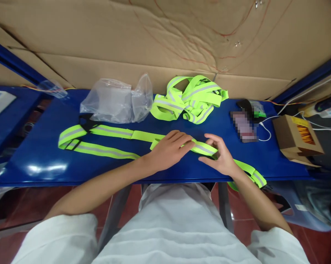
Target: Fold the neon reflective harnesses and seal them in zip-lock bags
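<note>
- Creased cardboard sheeting (127, 44) behind everything, probably as a backdrop or screen.
- Blue counter (44, 161) crosswise in front of the body, all the items on it.
- Neon-yellow reflective strap (110, 132) stretched lengthwise along the counter, doubled at the left end near a black buckle, right end drooping over the front edge; apparently laid out long to keep it untwisted.
- Crumpled clear plastic bags (113, 101) near the back, behind the strap's left half.
- Heap of similar reflective straps (189, 99) just right of the bags, out of the hands' way.
- Open cardboard box (294, 141) at far right, well apart.
- Left hand (169, 150) palm-down on the strap, fingers spread flat, seemingly pinning it still.
- Right hand (222, 159) just beside, fingers curled and pinching the strap near a fold.
</note>
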`<state>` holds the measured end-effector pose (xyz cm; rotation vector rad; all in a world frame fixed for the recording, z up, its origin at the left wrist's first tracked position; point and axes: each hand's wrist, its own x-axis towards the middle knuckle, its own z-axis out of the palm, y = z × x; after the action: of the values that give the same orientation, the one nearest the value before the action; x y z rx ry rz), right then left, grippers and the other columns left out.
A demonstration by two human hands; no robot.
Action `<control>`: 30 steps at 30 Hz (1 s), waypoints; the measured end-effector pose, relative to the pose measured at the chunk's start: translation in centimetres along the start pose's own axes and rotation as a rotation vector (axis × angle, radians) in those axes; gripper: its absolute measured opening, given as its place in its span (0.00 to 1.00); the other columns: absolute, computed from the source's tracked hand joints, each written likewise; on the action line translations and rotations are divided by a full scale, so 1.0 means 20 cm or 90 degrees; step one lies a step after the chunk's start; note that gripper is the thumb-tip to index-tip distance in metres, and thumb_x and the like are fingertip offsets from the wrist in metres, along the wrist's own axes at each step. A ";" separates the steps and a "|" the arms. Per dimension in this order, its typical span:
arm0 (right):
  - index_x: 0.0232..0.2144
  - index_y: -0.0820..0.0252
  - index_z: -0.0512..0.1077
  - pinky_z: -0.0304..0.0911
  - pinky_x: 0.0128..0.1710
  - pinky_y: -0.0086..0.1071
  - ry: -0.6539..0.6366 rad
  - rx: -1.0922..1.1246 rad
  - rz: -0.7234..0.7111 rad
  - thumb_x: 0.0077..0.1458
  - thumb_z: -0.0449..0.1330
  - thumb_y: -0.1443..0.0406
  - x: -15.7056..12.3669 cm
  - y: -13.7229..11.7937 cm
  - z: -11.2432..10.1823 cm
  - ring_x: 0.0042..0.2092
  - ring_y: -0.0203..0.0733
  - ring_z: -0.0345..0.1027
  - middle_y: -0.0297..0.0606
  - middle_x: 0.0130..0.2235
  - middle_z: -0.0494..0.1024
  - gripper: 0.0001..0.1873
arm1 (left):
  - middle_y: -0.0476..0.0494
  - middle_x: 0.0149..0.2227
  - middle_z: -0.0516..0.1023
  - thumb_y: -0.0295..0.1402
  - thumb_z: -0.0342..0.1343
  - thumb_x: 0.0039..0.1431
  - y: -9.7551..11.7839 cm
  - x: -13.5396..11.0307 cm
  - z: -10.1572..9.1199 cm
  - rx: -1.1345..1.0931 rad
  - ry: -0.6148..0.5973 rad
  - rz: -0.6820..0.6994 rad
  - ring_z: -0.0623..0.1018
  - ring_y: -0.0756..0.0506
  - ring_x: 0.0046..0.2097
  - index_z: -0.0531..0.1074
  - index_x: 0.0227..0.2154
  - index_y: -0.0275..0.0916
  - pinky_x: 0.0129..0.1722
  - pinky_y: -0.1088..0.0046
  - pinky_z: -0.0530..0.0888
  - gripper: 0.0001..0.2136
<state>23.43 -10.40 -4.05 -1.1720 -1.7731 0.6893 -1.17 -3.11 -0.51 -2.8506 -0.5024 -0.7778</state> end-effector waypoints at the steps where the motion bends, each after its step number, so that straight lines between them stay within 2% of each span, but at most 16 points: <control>1: 0.64 0.49 0.62 0.70 0.42 0.36 0.029 -0.001 -0.010 0.58 0.71 0.63 -0.01 0.02 0.00 0.40 0.40 0.68 0.35 0.42 0.70 0.36 | 0.41 0.47 0.81 0.23 0.51 0.70 0.00 0.00 0.00 -0.048 0.001 -0.028 0.79 0.43 0.49 0.74 0.46 0.37 0.52 0.64 0.74 0.09; 4: 0.58 0.50 0.67 0.73 0.47 0.39 0.118 0.038 -0.040 0.62 0.67 0.66 -0.02 0.06 -0.01 0.49 0.44 0.72 0.42 0.50 0.70 0.25 | 0.41 0.47 0.81 0.28 0.49 0.73 0.01 0.01 -0.01 -0.239 -0.007 -0.140 0.79 0.44 0.50 0.74 0.45 0.37 0.52 0.66 0.74 0.08; 7: 0.49 0.51 0.75 0.74 0.51 0.43 0.143 0.015 -0.049 0.63 0.65 0.67 -0.02 0.05 -0.04 0.53 0.48 0.73 0.43 0.52 0.73 0.13 | 0.44 0.45 0.82 0.34 0.49 0.75 0.02 0.02 -0.04 -0.430 -0.059 -0.257 0.80 0.47 0.45 0.74 0.44 0.38 0.46 0.71 0.73 0.09; 10: 0.45 0.50 0.80 0.72 0.57 0.47 0.157 -0.043 -0.042 0.64 0.65 0.68 -0.01 0.04 -0.06 0.54 0.48 0.75 0.42 0.52 0.75 0.09 | 0.48 0.38 0.82 0.38 0.50 0.74 0.01 0.04 -0.05 -0.550 -0.096 -0.353 0.79 0.49 0.38 0.76 0.42 0.38 0.38 0.75 0.70 0.12; 12: 0.45 0.50 0.82 0.73 0.57 0.46 0.176 -0.061 -0.016 0.64 0.65 0.66 0.00 0.04 -0.06 0.54 0.47 0.76 0.42 0.53 0.76 0.09 | 0.49 0.37 0.81 0.41 0.51 0.73 0.00 0.04 -0.05 -0.603 -0.103 -0.394 0.78 0.50 0.37 0.76 0.41 0.38 0.37 0.76 0.69 0.13; 18: 0.48 0.52 0.81 0.74 0.48 0.38 0.092 -0.046 0.137 0.66 0.63 0.60 0.00 0.04 -0.03 0.46 0.43 0.78 0.39 0.47 0.82 0.10 | 0.46 0.42 0.81 0.40 0.58 0.67 -0.01 0.03 -0.03 -0.812 -0.127 -0.444 0.77 0.50 0.39 0.75 0.44 0.37 0.38 0.76 0.71 0.11; 21: 0.43 0.53 0.82 0.71 0.38 0.33 0.070 0.102 0.242 0.64 0.65 0.57 -0.01 0.03 -0.06 0.36 0.40 0.76 0.35 0.37 0.83 0.10 | 0.43 0.43 0.81 0.39 0.61 0.65 -0.02 0.02 -0.02 -0.917 -0.176 -0.447 0.79 0.48 0.42 0.75 0.45 0.36 0.41 0.74 0.73 0.12; 24: 0.37 0.55 0.82 0.63 0.30 0.30 0.054 0.318 0.322 0.59 0.69 0.55 -0.01 0.01 -0.11 0.29 0.36 0.69 0.32 0.29 0.78 0.11 | 0.42 0.43 0.82 0.39 0.63 0.64 -0.04 0.01 -0.03 -1.000 -0.185 -0.475 0.81 0.47 0.44 0.75 0.45 0.36 0.45 0.72 0.74 0.13; 27: 0.32 0.56 0.81 0.59 0.29 0.30 0.044 0.401 0.350 0.55 0.71 0.55 -0.01 -0.02 -0.16 0.28 0.36 0.66 0.33 0.29 0.77 0.11 | 0.42 0.43 0.82 0.36 0.66 0.61 -0.05 0.01 -0.04 -1.093 -0.210 -0.499 0.81 0.47 0.44 0.76 0.47 0.36 0.46 0.72 0.75 0.14; 30: 0.34 0.56 0.80 0.54 0.28 0.30 0.020 0.337 0.311 0.59 0.68 0.55 -0.01 -0.03 -0.16 0.28 0.35 0.63 0.33 0.29 0.75 0.11 | 0.42 0.45 0.81 0.35 0.69 0.58 -0.05 0.01 -0.05 -1.162 -0.253 -0.494 0.81 0.49 0.41 0.73 0.58 0.40 0.41 0.75 0.75 0.24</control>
<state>26.15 -10.91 -2.20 -1.2280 -1.1630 1.3236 -1.83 -2.25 0.57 -4.5473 -1.7560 -1.0847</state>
